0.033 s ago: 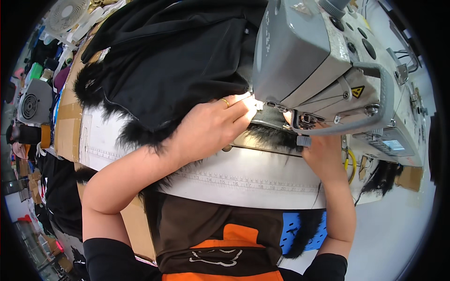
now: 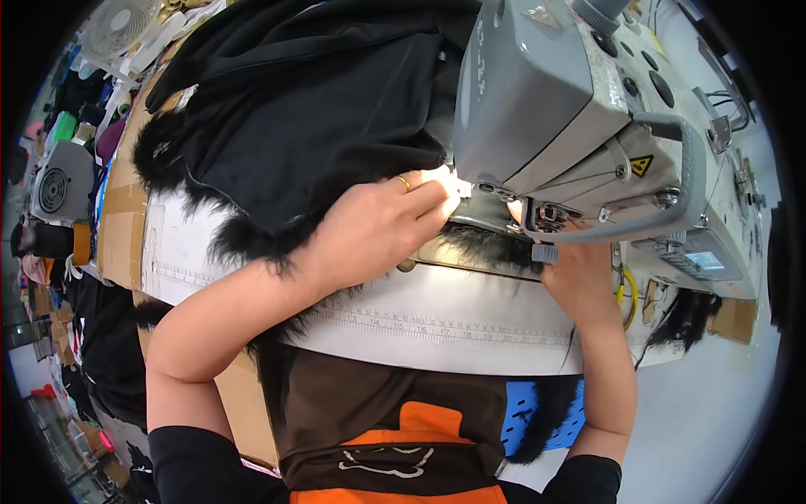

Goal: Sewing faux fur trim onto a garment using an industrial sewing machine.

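A black garment with fluffy black fur trim lies across the bed of a grey and white sewing machine. My left hand, a ring on one finger, is closed on the garment's edge, its fingertips just left of the lit needle area. Behind the machine's front guard, my right hand reaches up from the lower right beside the seam. Most of its fingers are hidden by the machine head; one fingertip shows near the cloth. Between the hands, a strip of fur hangs toward me from the seam.
A printed ruler scale runs along the front of the white table. Yellow-handled scissors lie right of my right hand, near black fur scraps. A blue perforated panel is below the table edge. A white fan stands far left.
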{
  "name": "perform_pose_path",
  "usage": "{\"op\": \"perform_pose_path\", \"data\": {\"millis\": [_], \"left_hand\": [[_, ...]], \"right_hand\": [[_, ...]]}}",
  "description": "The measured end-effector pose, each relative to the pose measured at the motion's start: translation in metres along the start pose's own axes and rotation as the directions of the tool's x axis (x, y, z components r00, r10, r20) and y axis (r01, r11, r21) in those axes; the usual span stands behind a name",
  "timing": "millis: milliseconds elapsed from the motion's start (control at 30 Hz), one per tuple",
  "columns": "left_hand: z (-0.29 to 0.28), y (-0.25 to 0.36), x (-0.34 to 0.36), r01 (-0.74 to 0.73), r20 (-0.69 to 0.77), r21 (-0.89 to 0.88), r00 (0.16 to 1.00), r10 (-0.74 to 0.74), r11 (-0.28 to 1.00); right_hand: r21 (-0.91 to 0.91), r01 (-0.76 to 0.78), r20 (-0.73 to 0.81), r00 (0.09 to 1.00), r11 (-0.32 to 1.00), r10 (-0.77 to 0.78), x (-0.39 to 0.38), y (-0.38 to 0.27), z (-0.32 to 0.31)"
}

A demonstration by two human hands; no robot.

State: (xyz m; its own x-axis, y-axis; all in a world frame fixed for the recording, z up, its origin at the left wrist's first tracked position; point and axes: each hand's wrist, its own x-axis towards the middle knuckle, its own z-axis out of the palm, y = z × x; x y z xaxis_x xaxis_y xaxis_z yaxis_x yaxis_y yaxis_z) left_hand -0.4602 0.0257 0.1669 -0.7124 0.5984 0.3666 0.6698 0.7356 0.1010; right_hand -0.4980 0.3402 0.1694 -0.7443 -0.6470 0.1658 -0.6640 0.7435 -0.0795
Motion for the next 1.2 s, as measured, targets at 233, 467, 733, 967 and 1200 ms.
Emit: {"op": "perform_pose_path", "data": {"millis": [233, 467, 733, 967, 1200], "left_hand": [[-0.001, -0.008, 0.003, -0.027, -0.054, 0.039, 0.998, 0.029, 0.999], [0.003, -0.008, 0.003, -0.014, -0.106, 0.024, 0.994, 0.017, 1.0], [0.006, -0.005, 0.002, 0.013, -0.081, 0.014, 0.997, -0.011, 1.0], [0.008, -0.002, 0.001, 0.031, -0.088, 0.013, 0.996, -0.03, 0.999], [0.01, -0.002, 0.002, 0.037, -0.098, 0.003, 0.995, -0.036, 0.999]], "right_hand": [[0.056, 0.003, -0.017, 1.0, 0.998, -0.002, 0.001, -0.002, -0.005], [0.002, -0.006, 0.011, 1.0, 1.0, 0.006, 0.006, -0.006, -0.011], [0.029, 0.044, -0.065, 0.997, 0.999, -0.042, 0.01, -0.006, -0.01], [0.074, 0.092, -0.117, 0.99, 0.993, -0.083, 0.011, -0.003, -0.008], [0.09, 0.135, -0.124, 0.985, 0.987, -0.123, 0.013, -0.001, -0.007]]}}
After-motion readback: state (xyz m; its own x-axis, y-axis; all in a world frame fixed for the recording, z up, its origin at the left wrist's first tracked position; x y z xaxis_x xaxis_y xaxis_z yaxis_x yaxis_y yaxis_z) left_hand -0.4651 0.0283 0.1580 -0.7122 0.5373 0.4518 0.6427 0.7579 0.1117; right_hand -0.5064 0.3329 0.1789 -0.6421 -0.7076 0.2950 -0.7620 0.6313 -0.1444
